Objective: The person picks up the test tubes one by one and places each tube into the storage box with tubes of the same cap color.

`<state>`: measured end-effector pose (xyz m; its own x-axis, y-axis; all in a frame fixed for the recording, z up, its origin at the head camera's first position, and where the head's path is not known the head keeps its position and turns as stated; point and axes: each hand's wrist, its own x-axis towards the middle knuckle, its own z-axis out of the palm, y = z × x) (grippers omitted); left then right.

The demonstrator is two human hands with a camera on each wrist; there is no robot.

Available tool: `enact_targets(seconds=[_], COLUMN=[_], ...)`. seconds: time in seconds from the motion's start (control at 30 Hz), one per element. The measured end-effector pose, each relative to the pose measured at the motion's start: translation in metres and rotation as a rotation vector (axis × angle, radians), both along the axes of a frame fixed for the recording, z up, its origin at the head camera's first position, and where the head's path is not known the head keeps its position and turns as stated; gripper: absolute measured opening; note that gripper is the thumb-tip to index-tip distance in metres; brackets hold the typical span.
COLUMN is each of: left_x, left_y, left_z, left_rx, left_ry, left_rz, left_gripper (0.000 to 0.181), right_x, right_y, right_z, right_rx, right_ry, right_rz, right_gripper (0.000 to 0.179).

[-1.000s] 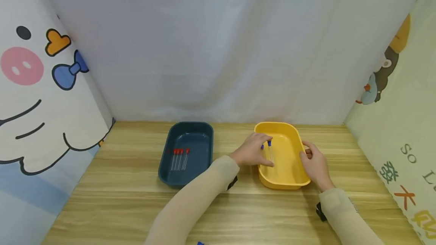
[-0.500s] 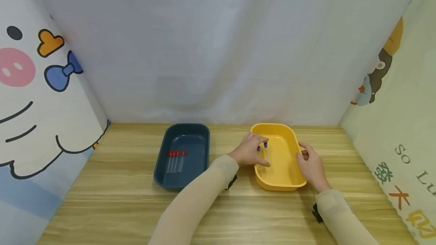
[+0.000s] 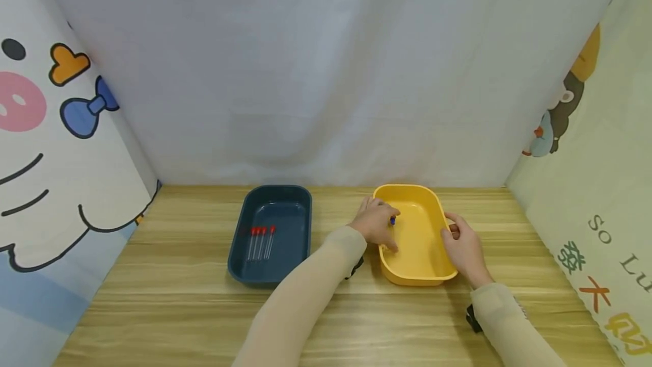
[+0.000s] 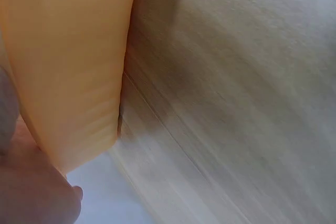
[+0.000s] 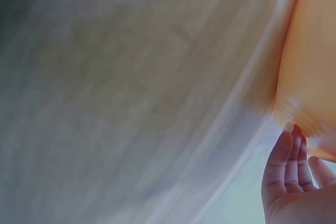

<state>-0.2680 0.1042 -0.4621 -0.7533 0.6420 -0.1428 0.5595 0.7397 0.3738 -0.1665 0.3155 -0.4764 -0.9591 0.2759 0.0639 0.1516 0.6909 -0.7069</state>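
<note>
My left hand [image 3: 375, 222] reaches over the left rim of the yellow tray [image 3: 417, 280], pinching a clear test tube lengthwise between thumb and fingers. A blue cap [image 3: 393, 220] shows by the fingertips; most of the glass is hidden. On the opposite side my right hand [image 3: 464, 247] grips the tray's right wall, thumb at the rim and fingers outside. The right wrist view has these fingers [image 5: 294, 166] against the yellow wall [image 5: 310, 56]. In the left wrist view, part of the left hand [image 4: 34, 187] appears beside the tray's outer wall [image 4: 68, 66].
A dark blue tray [image 3: 234, 273] stands to the left, holding several red-capped tubes [image 3: 261, 242] side by side. Both trays rest on a wood-patterned table [image 3: 178, 254]. A pale curtain [image 3: 326, 72] hangs behind, with printed cloths at both sides.
My left hand has shifted left inside the yellow tray with the blue-capped test tube, toward the tray's left wall. The right hand keeps its grip, and the head view has turned slightly.
</note>
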Motion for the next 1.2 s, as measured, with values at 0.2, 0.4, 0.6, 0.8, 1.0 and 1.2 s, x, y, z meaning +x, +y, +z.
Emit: enact_targets(seconds=[0.2, 0.4, 0.6, 0.8, 1.0, 1.2], left_x=[0.0051, 0.0095, 0.0063, 0.0042, 0.0069, 0.0084], left_y=[0.004, 0.004, 0.0079, 0.0095, 0.0079, 0.0083], left_z=[0.0069, 0.0096, 0.0047, 0.002, 0.0062, 0.0087], left_rx=[-0.06, -0.097, -0.105, -0.104, -0.101, -0.133], left_ry=[0.012, 0.048, 0.043, 0.037, 0.029, 0.055], left_rz=[0.033, 0.053, 0.06, 0.063, 0.061, 0.04], left_gripper=[0.087, 0.088, 0.091, 0.094, 0.093, 0.093], right_x=[-0.0006, -0.0013, -0.0013, -0.0017, -0.0024, -0.0019], right_y=[0.0006, 0.0, 0.0017, 0.0029, 0.0028, 0.0019], right_z=[0.0002, -0.0001, -0.0015, -0.0036, -0.0031, -0.0011], right_rx=[-0.001, 0.0, 0.002, 0.004, 0.002, -0.002], right_ry=[-0.003, -0.009, -0.013, -0.014, -0.006, -0.007], right_rz=[-0.003, -0.006, -0.005, -0.002, -0.001, 0.0], right_gripper=[0.046, 0.047, 0.047, 0.047, 0.046, 0.046])
